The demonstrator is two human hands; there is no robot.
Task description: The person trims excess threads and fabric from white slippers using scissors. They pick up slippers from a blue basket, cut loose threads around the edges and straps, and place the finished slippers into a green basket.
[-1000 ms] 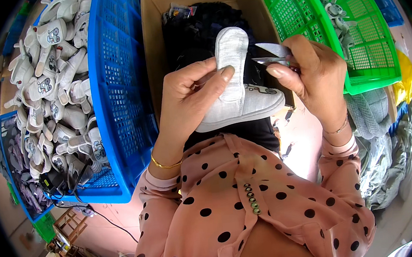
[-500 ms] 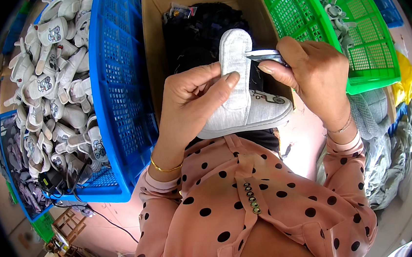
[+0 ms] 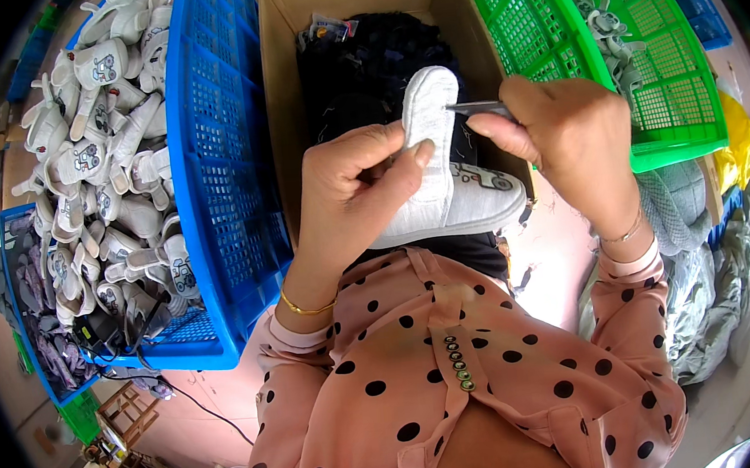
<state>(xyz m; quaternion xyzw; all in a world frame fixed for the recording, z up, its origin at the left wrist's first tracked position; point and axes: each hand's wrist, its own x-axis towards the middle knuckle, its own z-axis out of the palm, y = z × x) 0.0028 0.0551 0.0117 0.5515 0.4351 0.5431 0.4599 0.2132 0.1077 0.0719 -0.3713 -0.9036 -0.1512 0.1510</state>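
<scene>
In the middle of the frame, the left hand (image 3: 344, 183) pinches the strap (image 3: 430, 95) of a pale grey shoe (image 3: 445, 214) between thumb and fingers. The shoe hangs over the near part of the cardboard box (image 3: 284, 90), its toe pointing to the right of the frame. The right hand (image 3: 567, 132), right of centre, is curled round a small metal cutting tool (image 3: 475, 107), whose tip meets the strap's right edge near its rounded end.

Against the first frame, where the blades stand spread and clear of the strap, they now show as one narrow line at its edge. Since the middle frame the shoe and strap sit slightly lower, and the tool has turned to look thinner — whether its blades are fully closed, I cannot tell.

At the left, the blue basket (image 3: 217, 159) heaped with similar shoes (image 3: 123, 211) puts a tall wall near the left hand. At the upper right, the green basket (image 3: 676, 152) has its near corner just beside the right hand; contact is unclear. Between the hands there is a narrow gap bridged by the tool — more open room lies below the right hand, over the pinkish floor (image 3: 564, 257).
</scene>
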